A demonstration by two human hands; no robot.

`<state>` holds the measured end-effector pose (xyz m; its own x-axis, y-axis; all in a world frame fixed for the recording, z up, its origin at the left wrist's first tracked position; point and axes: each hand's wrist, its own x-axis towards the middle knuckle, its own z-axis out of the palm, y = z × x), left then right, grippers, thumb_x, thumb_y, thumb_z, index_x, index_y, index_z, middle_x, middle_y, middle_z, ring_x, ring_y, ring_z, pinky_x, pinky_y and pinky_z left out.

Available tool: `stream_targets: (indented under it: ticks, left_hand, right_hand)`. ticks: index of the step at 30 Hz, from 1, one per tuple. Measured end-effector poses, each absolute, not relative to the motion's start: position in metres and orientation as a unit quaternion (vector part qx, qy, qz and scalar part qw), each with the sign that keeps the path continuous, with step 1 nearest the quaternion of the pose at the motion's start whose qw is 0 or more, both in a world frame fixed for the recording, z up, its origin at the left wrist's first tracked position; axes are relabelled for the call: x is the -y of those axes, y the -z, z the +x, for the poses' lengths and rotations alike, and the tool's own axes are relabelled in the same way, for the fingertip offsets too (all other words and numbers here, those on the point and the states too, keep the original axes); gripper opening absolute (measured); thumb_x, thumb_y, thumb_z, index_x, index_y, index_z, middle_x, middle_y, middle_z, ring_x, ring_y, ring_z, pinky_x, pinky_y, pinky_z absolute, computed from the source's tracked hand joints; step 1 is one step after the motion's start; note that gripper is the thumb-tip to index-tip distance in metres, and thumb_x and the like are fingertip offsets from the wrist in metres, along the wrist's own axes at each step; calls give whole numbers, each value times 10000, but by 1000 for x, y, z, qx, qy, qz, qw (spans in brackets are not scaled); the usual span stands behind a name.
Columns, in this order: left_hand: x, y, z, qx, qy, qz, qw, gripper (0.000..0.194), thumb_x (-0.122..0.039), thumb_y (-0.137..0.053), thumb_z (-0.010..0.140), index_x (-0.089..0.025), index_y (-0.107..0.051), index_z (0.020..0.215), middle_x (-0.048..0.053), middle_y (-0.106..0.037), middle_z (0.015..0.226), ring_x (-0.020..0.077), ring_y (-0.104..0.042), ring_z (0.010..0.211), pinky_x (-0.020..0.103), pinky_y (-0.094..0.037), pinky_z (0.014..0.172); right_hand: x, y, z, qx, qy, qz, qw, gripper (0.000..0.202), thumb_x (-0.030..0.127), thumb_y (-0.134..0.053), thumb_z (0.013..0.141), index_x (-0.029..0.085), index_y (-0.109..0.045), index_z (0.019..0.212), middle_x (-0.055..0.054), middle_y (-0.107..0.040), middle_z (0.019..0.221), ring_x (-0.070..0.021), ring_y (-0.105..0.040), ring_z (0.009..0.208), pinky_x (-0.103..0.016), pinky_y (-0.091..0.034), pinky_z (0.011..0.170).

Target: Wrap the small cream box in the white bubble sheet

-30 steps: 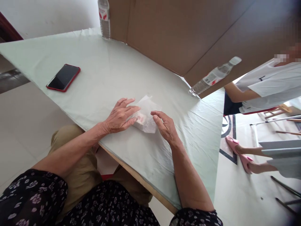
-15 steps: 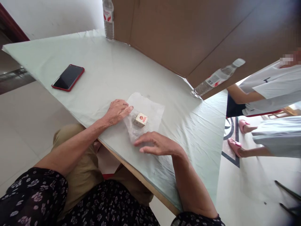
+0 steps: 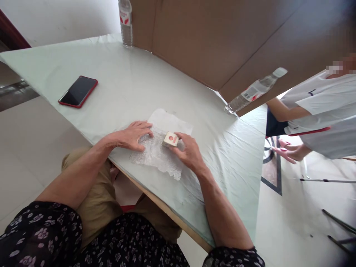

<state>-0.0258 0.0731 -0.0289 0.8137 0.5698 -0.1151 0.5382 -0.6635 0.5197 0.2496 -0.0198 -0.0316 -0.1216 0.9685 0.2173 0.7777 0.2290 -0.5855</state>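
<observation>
A small cream-coloured box (image 3: 170,139) with a red round mark and red print is over a sheet of bubble wrap (image 3: 158,157) spread on the table. My right hand (image 3: 189,150) grips the box between thumb and fingers from its right side. On the left edge of the wrap rests my left hand (image 3: 133,136), its fingers and thumb apart, with nothing held in it. Whether the box touches the wrap or is slightly raised I cannot tell.
A phone in a red case (image 3: 78,91) lies on the cloth-covered table (image 3: 105,70) at the left. One water bottle (image 3: 126,24) stands by the brown cardboard panel (image 3: 194,40); another bottle (image 3: 256,91) is at its right end. A seated person (image 3: 314,100) is beyond the table.
My right hand has moved up and closed on the small box. The bubble wrap now lies spread out toward me, and my left hand has shifted slightly left and opened wider.
</observation>
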Motion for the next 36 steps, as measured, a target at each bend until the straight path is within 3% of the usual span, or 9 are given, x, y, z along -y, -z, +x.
stream_targets:
  ticks: [6,10,13,15,17,21,25,36]
  left_hand:
    - [-68,28,-19,-338,-41,899,276,511,-356,-669,729,-209,-638,1218,156,-372,1625,407,-233,1544,566,-209,1244]
    - [-68,31,-18,-337,-56,902,265,484,-380,-667,737,-238,-640,1199,127,-404,1606,400,-258,1530,579,-214,1236]
    - [-70,36,-18,-335,-74,900,270,465,-406,-684,734,-253,-653,1173,108,-440,1580,396,-291,1511,578,-227,1230]
    - [-71,39,-17,-343,-86,895,272,436,-424,-690,734,-253,-669,1135,103,-469,1557,396,-315,1499,578,-229,1229]
    - [-71,40,-14,-355,-101,890,267,390,-433,-685,740,-248,-684,1083,100,-502,1525,393,-349,1481,574,-235,1227]
    - [-70,41,-9,-367,-122,887,253,315,-410,-660,751,-236,-695,1011,105,-548,1477,381,-404,1447,566,-256,1217]
    - [-69,40,-7,-371,-142,883,251,252,-385,-653,753,-230,-693,947,104,-582,1440,372,-443,1421,557,-279,1211]
    - [-70,44,-3,-438,-202,852,202,175,-340,-608,813,-200,-679,890,134,-627,1344,342,-546,1307,520,-395,1131]
  right_hand:
    - [26,18,334,563,-179,-707,389,522,423,-735,740,210,-640,1207,-106,-739,1129,-261,-681,967,-480,-523,922]
    - [42,34,363,519,-160,-764,348,580,468,-740,669,191,-650,1170,-135,-731,1107,-304,-673,993,-509,-532,879]
    - [54,32,349,518,-12,-766,380,506,511,-693,734,215,-670,1144,-153,-694,1234,-321,-649,1069,-517,-521,887]
    - [58,25,329,520,15,-751,406,358,490,-622,829,229,-692,1065,-122,-726,1125,-277,-671,957,-465,-533,833]
    - [57,20,308,553,-81,-734,387,326,483,-625,835,224,-697,1020,-76,-740,904,-235,-673,777,-415,-539,752]
    - [46,30,281,591,-195,-725,295,448,407,-639,815,199,-647,1211,-39,-724,813,-207,-644,658,-394,-512,720]
    - [35,41,276,621,-197,-705,280,491,276,-554,815,192,-604,1297,-35,-708,813,-201,-635,669,-381,-488,743]
    - [21,35,285,619,-175,-727,238,488,294,-550,830,192,-623,1302,-35,-721,795,-218,-644,697,-363,-472,732]
